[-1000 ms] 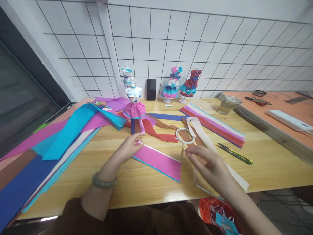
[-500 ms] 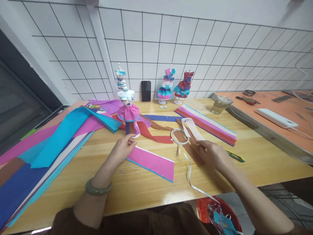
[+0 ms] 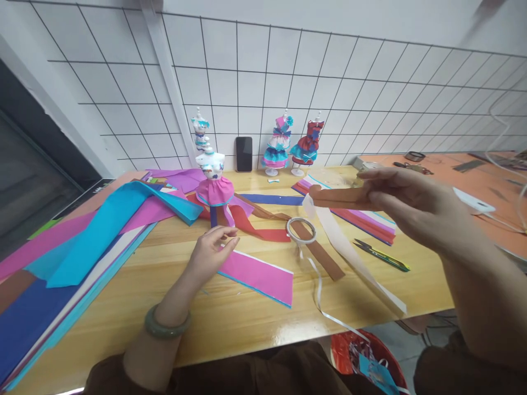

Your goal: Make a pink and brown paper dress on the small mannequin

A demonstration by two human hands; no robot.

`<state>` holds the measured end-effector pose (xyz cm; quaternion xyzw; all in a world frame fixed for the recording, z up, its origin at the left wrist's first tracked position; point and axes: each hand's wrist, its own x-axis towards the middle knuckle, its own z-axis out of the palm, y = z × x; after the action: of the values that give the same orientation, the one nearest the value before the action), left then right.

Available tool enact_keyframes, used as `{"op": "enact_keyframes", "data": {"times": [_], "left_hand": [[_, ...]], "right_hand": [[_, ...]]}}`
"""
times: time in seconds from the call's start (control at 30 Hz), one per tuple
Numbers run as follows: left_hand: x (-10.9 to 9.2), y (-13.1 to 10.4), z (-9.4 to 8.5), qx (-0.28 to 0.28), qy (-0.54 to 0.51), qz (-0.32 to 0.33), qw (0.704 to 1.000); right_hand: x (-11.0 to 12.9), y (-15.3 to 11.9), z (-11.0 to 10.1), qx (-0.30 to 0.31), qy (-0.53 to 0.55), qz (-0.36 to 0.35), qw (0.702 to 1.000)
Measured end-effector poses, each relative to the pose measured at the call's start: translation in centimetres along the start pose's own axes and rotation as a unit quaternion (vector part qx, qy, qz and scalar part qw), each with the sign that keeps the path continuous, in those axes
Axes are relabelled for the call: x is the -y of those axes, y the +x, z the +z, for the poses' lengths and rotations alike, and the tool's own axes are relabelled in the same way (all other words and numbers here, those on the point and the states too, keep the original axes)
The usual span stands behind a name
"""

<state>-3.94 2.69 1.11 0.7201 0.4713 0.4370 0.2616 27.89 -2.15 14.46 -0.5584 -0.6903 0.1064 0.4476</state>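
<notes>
Head view: gripping brown strip (image 3: 340,197) in right hand (image 3: 415,206), raised above bench (image 3: 259,323), with left hand (image 3: 209,249) loosely open beside pink strip (image 3: 259,277). Might drag tape roll (image 3: 302,241) if tugging brown paper (image 3: 327,260) lying underneath.

Rear wall: white square tiles with thin dark joints (image 3: 349,82), spanning most of the upper frame; plain white wall band (image 3: 313,13) above. White vertical strip (image 3: 162,71) divides the tiling at upper left. Dark grey panel (image 3: 33,159) at left edge. Pale, wood-grained tabletop (image 3: 247,326) fills mid-frame, glossy glare at lower centre. Orange-topped surface (image 3: 481,178) at right. Grey floor (image 3: 405,345) visible lower right.
</notes>
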Motion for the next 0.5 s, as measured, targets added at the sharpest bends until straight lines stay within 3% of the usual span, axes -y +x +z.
{"op": "enact_keyframes", "data": {"times": [0.2, 0.33, 0.43, 0.5], "left_hand": [[-1.0, -0.4, -0.6, 0.049, -0.186, -0.027, 0.981], [-1.2, -0.6, -0.7, 0.122, -0.344, 0.000, 0.931], [-1.6, -1.0, -0.5, 0.195, -0.428, -0.017, 0.882], [-1.8, -1.1, -0.5, 0.241, -0.434, -0.041, 0.867]], "right_hand": [[5.0, 0.7, 1.5, 0.156, 0.154, 0.016, 0.975], [5.7, 1.6, 3.9, 0.287, 0.190, 0.037, 0.938], [5.9, 2.3, 6.2, 0.334, 0.202, 0.040, 0.920], [6.0, 2.5, 7.6, 0.351, 0.196, 0.042, 0.915]]}}
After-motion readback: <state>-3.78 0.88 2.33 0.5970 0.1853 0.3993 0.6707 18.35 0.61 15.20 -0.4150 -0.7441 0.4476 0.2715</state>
